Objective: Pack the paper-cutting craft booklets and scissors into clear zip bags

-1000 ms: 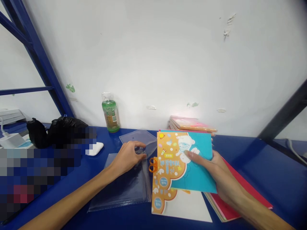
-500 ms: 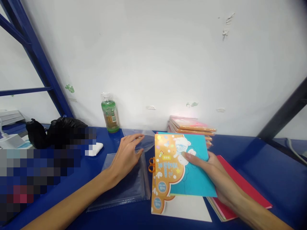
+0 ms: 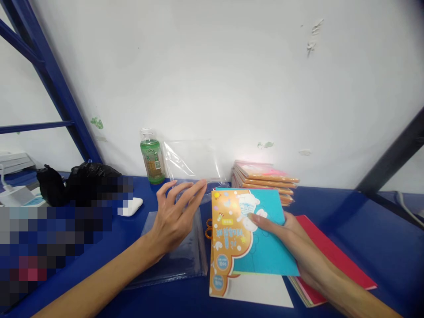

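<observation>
Clear film (image 3: pixel 188 165) is now standing up toward the wall (image 3: pixel 285 79) just beyond the left hand (image 3: pixel 175 223), rather than lying low over the worktop (image 3: pixel 323 205). That hand is spreading its fingers, all pinching let go; whether a fingertip is touching the film, I cannot tell. Meanwhile the right hand (image 3: pixel 288 240) is pinching the teal pack (image 3: pixel 265 251), thumb on top and the fingers hidden beneath.

Judging by this, the step in hand is parting the film from the paper, the right hand holding steady. Next, the left hand is probably needing to let the film settle clear of the pack before closing on anything else.

Compared with the first frame, the teal pack is sitting slightly further left and nearer the person, covering more of the white pack (image 3: pixel 261 289) below it. Sleeves (image 3: pixel 187 260) are lying under the left hand, scissors (image 3: pixel 208 229) are showing to its right, and red sheets (image 3: pixel 341 256) are resting right of the right hand, partly under its forearm.
</observation>
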Demonstrator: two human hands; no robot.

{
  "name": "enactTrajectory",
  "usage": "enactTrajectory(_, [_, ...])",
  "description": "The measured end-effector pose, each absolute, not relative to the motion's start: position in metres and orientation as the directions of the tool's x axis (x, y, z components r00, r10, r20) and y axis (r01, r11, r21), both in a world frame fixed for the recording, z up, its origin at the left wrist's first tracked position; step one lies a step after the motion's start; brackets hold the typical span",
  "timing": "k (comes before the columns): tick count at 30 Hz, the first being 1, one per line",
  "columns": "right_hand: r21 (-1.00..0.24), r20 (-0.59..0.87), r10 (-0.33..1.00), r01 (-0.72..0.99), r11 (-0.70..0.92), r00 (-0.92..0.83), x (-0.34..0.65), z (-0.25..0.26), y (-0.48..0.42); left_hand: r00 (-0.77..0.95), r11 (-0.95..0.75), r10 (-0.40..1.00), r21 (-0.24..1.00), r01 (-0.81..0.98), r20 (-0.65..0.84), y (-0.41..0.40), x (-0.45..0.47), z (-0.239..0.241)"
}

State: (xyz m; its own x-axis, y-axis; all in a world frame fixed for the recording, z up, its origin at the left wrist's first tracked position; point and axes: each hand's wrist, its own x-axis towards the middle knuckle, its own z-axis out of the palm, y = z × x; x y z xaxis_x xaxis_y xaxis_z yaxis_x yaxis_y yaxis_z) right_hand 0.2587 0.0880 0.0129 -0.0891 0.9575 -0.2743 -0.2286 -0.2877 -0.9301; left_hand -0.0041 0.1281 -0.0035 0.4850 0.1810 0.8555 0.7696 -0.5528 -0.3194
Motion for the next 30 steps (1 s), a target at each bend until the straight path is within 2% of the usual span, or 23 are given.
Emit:
enactTrajectory(5, [-0.92, -0.279, 0.955, -0.257, -0.296, -0.1, 0.258, 0.013, 0.087, 0.55, -0.566, 0.062, -0.425, 0.707, 0.833, 0.118, -0.003, -0.001])
enactTrajectory(11, [-0.871, -0.226, 0.956, -0.401, -0.284, -0.186, 0.257, 0.007, 0.087, 0.578, -0.58, -0.002, -0.472, 0.664, 0.816, 0.113, -0.001, 0.0])
enactTrajectory(19, [-0.831, -0.137, 0.961, -0.5, -0.243, -0.239, 0.259, -0.004, 0.091, 0.568, -0.608, 0.015, -0.444, 0.658, 0.823, 0.111, 0.001, -0.003])
enactTrajectory(22, [-0.832, -0.109, 0.962, -0.506, -0.226, -0.25, 0.259, -0.006, 0.092, 0.577, -0.616, 0.06, -0.424, 0.664, 0.815, 0.11, 0.001, -0.005])
enactTrajectory(30, [-0.829, -0.117, 0.962, -0.509, -0.232, -0.249, 0.259, -0.002, 0.091, 0.479, -0.674, 0.118, -0.284, 0.682, 0.87, 0.112, 0.005, -0.006])
